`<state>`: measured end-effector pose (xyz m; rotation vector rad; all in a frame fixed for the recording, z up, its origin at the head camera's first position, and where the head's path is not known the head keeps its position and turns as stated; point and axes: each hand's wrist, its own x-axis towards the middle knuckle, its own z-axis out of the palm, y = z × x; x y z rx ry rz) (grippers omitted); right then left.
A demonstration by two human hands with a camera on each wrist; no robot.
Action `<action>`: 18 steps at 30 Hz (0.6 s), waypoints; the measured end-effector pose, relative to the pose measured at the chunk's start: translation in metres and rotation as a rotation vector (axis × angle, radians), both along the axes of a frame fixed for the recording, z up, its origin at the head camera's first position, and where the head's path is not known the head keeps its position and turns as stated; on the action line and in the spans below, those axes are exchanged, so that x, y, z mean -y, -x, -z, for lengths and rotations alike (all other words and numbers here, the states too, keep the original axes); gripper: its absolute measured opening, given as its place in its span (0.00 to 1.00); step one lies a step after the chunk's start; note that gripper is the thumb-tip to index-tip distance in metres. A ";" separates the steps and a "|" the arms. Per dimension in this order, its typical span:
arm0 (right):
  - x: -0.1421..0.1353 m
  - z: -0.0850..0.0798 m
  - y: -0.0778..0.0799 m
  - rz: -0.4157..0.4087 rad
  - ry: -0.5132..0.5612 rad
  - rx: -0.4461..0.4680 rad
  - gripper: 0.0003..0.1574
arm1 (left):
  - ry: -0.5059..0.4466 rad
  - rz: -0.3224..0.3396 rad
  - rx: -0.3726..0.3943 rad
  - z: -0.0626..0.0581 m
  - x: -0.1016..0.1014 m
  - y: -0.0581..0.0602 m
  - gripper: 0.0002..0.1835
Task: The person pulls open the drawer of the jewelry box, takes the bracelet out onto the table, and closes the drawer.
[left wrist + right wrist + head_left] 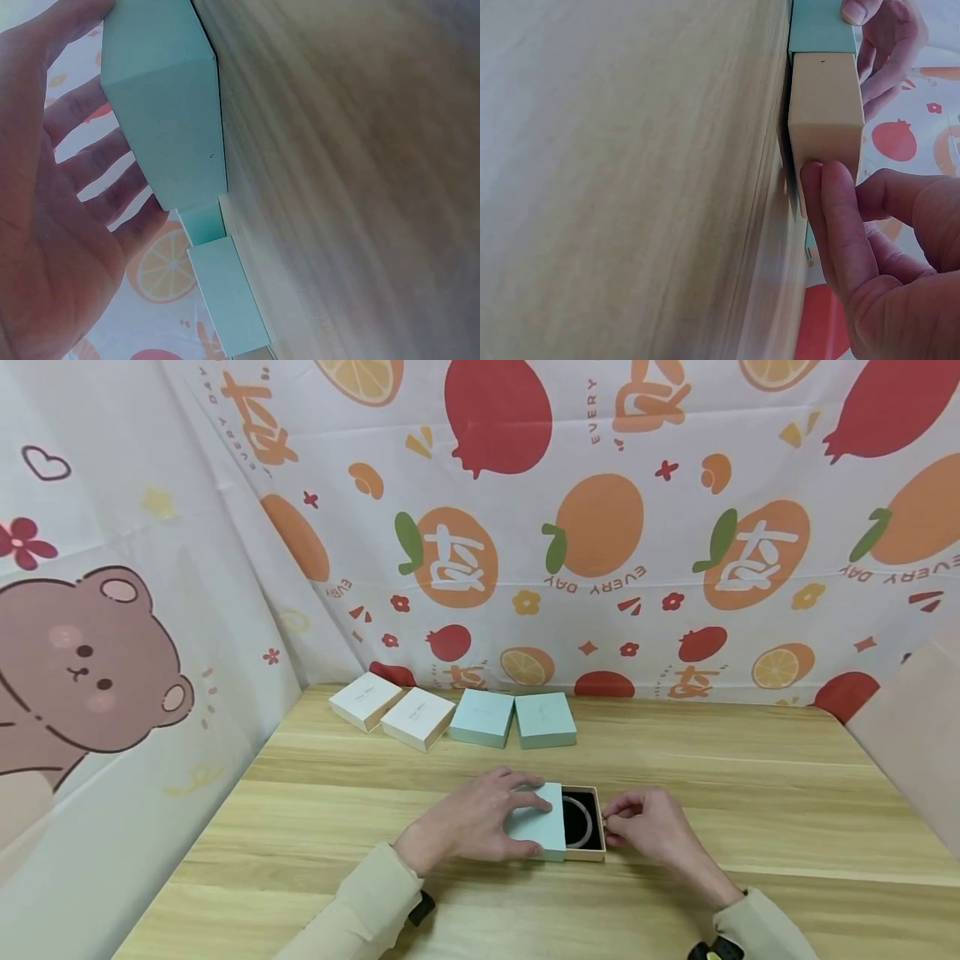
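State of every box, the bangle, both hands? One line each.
Tray, partly out
Front green sleeve, covering part of the tray
Bangle, in the tray, partly covered
Left rear green box, closed
Right rear green box, closed
Left white box, closed
Right white box, closed
Left hand, spread over the sleeve
Right hand, fingers curled at the tray's end

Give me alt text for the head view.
The left hand grips a mint box cover on a wooden table, while the right hand touches the end of its partly exposed tray, where a bangle-like ring lies on black lining. Beyond sit two white boxes and two mint boxes.
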<state>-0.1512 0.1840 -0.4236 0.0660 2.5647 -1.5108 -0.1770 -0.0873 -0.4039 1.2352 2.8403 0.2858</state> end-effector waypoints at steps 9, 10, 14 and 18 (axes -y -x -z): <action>0.000 0.001 0.000 0.038 0.004 0.032 0.05 | -0.006 -0.003 0.012 0.002 0.000 -0.002 0.28; 0.001 0.001 0.000 0.038 0.005 0.033 0.05 | -0.006 -0.004 0.012 0.002 0.000 -0.001 0.28; 0.001 -0.001 0.001 0.035 0.000 0.035 0.04 | -0.009 -0.003 0.007 0.002 0.001 -0.001 0.28; 0.001 -0.002 0.001 0.031 -0.006 0.033 0.04 | -0.010 0.008 -0.006 0.003 0.001 0.000 0.28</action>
